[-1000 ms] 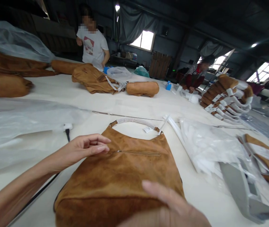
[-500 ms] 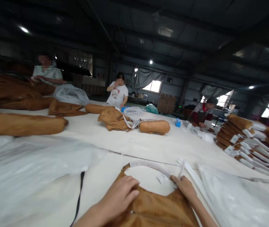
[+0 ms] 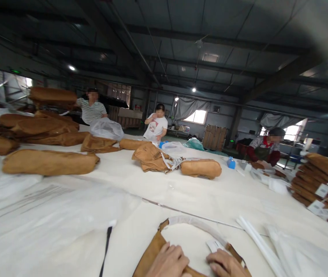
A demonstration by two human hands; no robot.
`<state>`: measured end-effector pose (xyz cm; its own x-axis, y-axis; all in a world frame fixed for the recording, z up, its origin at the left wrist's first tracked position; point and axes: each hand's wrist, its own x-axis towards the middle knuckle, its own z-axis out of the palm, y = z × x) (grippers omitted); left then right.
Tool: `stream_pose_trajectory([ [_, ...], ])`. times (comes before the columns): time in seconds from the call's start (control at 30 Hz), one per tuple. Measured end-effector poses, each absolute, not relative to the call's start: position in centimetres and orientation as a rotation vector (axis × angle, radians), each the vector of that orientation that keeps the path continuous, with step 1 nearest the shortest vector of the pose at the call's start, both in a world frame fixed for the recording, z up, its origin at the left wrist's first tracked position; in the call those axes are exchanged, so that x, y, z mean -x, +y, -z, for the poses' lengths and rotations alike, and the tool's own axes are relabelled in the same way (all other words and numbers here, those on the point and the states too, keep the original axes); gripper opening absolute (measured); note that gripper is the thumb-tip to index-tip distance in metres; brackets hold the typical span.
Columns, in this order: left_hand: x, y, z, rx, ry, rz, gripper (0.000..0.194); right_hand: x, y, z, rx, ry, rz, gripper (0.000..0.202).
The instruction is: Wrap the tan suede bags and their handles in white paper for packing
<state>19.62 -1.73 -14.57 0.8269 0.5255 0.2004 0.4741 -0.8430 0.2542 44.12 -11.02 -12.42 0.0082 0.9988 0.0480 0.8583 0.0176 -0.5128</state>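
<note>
A brown handbag [image 3: 150, 257] lies at the near edge of the view, its curved handle [image 3: 191, 221] covered in white wrapping. My left hand [image 3: 170, 262] is on the left part of the bag's top edge, fingers bent over the brown material. At the right part of that edge is my right hand [image 3: 224, 263], its fingers curled at the bag near the handle's base. Just beyond those fingers, a white tag [image 3: 214, 245] shows inside the handle loop. The lower bag and both wrists are cut off by the frame.
Clear plastic sheets [image 3: 66, 215] cover the left; more plastic [image 3: 299, 246] lies right beside a white strip [image 3: 258, 240]. Stuffed brown bags [image 3: 51, 162] lie across the table, with a bag stack [image 3: 317, 181] at right. Three people stand beyond, near a blue object [image 3: 231, 163].
The view has turned left and tilted up. My right hand has moved from the handle's base down to the bag's edge near the tag. At far left, a person now lifts a brown bag.
</note>
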Motion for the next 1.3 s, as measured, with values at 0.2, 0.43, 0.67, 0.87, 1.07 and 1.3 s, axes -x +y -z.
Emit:
stream_pose_trajectory([
  [0.2,-21.4,-2.7,8.9,-2.803,0.685,-0.240,0.038,-42.9,-12.1,9.1,1.852,-1.778,-0.703,0.041],
  [0.43,-21.8,-2.4,12.5,-2.793,0.542,-0.322,0.046,-50.4,-12.4,9.2,2.048,-1.219,-0.367,0.031],
  [0.67,-21.9,-2.1,13.3,-2.784,0.524,-0.441,0.044,-51.7,-9.8,10.7,2.127,-1.156,-0.478,0.020],
  [0.87,-21.9,-2.1,13.7,-2.744,0.537,-0.500,0.041,-51.0,-8.0,9.7,2.160,-1.220,-0.665,0.010],
  [1.07,-21.8,-2.0,14.1,-2.739,0.522,-0.523,0.040,-50.2,-9.5,7.9,2.065,-1.215,-0.638,0.015],
  [1.3,-21.7,-1.8,14.5,-2.730,0.508,-0.570,0.040,-51.9,-11.0,9.2,2.027,-1.163,-0.774,0.024],
])
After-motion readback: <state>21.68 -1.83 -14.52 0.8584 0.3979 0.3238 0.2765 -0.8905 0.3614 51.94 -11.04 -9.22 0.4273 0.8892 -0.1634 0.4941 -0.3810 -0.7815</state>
